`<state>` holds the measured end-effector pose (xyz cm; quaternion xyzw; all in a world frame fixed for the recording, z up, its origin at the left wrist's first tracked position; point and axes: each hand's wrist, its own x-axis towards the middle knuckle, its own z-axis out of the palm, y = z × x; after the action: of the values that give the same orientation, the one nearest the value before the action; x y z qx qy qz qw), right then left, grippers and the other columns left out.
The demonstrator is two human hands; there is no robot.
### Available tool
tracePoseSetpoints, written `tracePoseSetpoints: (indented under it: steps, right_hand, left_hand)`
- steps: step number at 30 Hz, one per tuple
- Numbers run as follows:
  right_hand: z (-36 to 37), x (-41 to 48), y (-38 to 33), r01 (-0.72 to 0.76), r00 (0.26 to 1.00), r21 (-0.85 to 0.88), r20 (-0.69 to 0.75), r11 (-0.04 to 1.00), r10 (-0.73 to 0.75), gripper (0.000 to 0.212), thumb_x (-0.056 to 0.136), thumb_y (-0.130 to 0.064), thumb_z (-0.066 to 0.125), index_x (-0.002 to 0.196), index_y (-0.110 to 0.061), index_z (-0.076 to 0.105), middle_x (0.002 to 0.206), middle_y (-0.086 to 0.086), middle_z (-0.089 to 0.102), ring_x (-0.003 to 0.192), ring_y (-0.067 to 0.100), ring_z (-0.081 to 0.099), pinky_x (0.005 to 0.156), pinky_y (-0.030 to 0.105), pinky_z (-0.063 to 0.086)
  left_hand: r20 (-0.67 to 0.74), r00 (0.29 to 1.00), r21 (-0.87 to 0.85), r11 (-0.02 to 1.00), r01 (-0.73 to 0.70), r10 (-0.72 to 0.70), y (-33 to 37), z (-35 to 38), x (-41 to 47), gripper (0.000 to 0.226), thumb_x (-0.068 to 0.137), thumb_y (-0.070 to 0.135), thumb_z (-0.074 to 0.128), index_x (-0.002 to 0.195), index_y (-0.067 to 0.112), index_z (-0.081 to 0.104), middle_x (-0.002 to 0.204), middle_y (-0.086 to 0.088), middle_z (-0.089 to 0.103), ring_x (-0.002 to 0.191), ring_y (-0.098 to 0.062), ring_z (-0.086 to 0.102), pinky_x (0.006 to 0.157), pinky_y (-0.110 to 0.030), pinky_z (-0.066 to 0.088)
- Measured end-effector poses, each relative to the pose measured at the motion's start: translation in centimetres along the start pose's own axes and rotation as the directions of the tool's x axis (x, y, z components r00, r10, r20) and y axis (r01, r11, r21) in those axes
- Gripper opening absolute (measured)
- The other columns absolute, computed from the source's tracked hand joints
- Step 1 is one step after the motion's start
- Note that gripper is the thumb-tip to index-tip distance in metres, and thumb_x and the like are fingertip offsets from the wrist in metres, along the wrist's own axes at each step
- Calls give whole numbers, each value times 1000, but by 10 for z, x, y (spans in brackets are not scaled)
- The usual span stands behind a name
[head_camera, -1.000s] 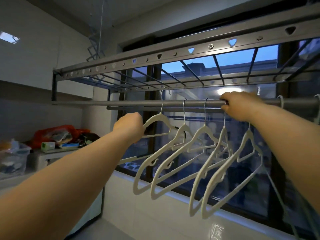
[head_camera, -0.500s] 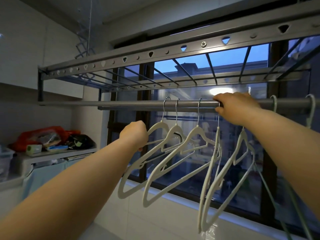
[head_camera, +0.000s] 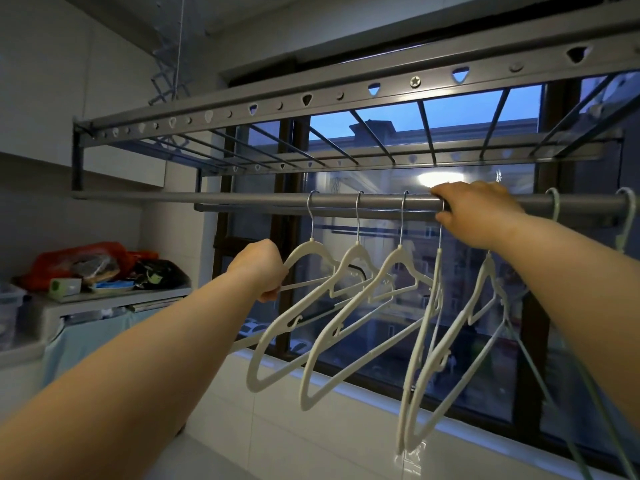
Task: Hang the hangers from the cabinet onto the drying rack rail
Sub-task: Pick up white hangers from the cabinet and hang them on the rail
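Far to the left of the left hand, a red bag [head_camera: 78,254] and other clutter sit on a counter [head_camera: 114,296]. The left hand [head_camera: 258,268] is raised below the rail [head_camera: 381,203], its fingers curled round the left arm of the first hanger [head_camera: 312,243], gripping it. That hanger's hook sits over the rail, up and to the right of this hand. Just right of it hang the second hanger [head_camera: 356,249] and the third hanger [head_camera: 400,252], both hooked on the rail, their white arms overlapping and slanting down towards the left.

The fourth hanger [head_camera: 437,271] hangs nearly edge-on, its hook at the thumb side of the right hand [head_camera: 481,213]. That hand grips the rail, fingers over the top and thumb beneath; whether it also pinches the hook cannot be told. A fifth hanger [head_camera: 486,271] hangs directly under the right wrist. To the right of that hand, two green hangers [head_camera: 627,220] are hooked on the same rail, well apart from each other.
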<state>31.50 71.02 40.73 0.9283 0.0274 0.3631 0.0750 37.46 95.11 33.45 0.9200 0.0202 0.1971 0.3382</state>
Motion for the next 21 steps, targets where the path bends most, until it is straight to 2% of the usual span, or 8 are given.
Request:
tracePoseSetpoints:
  steps: [3, 6, 13, 16, 19, 21]
  right_hand:
    - [-3, -4, -2, -5, 1000, -24, 22, 1000, 6, 43, 98, -23, 39, 139, -16, 32, 137, 12, 45, 124, 32, 40, 105, 39, 27]
    - [-9, -12, -5, -19, 999, -19, 27, 1000, 19, 47, 98, -22, 40, 142, -16, 28, 142, 12, 40, 129, 32, 35, 109, 40, 24]
    - [-28, -37, -15, -35, 999, -53, -34, 998, 33, 54, 96, -27, 44, 144, -17, 23, 150, 8, 30, 139, 28, 20, 115, 40, 13]
    - [-36, -48, -16, -59, 998, -75, -24, 996, 57, 55, 95, -29, 45, 145, -19, 23, 150, 7, 29, 139, 28, 21, 114, 40, 15]
    - [-42, -63, -13, -107, 994, -76, -22, 991, 106, 54, 94, -30, 47, 143, -17, 28, 147, 9, 34, 136, 28, 26, 111, 40, 22]
    - [-43, -76, -10, -137, 990, -108, 7, 985, 138, 52, 94, -31, 47, 141, -16, 32, 144, 10, 36, 134, 29, 29, 109, 40, 25]
  left_hand:
    - [2, 1000, 2, 1000, -11, 11, 1, -2, -4, 19, 91, 13, 53, 103, 0, 59, 80, -15, 65, 80, -27, 70, 80, -38, 58]
    - [3, 999, 12, 999, -46, 46, 1, -4, -10, 19, 91, 11, 52, 102, -2, 59, 78, -14, 63, 78, -27, 68, 79, -38, 58]
    - [23, 993, 66, 991, -115, 114, 1, -10, -20, 15, 89, 7, 56, 99, -3, 62, 89, -19, 69, 82, -30, 70, 81, -41, 58]
    - [63, 988, 55, 988, -145, 142, 1, -17, -23, 15, 90, 14, 55, 90, 0, 59, 79, -13, 64, 74, -25, 66, 81, -35, 57]
    - [47, 981, 97, 977, -192, 188, -1, -26, -31, 21, 91, 26, 53, 80, 8, 55, 69, -6, 52, 66, -19, 54, 67, -33, 47]
    - [-4, 971, 101, 966, -238, 240, -3, -31, -35, 22, 91, 28, 52, 86, 7, 59, 74, -7, 55, 70, -22, 54, 66, -33, 44]
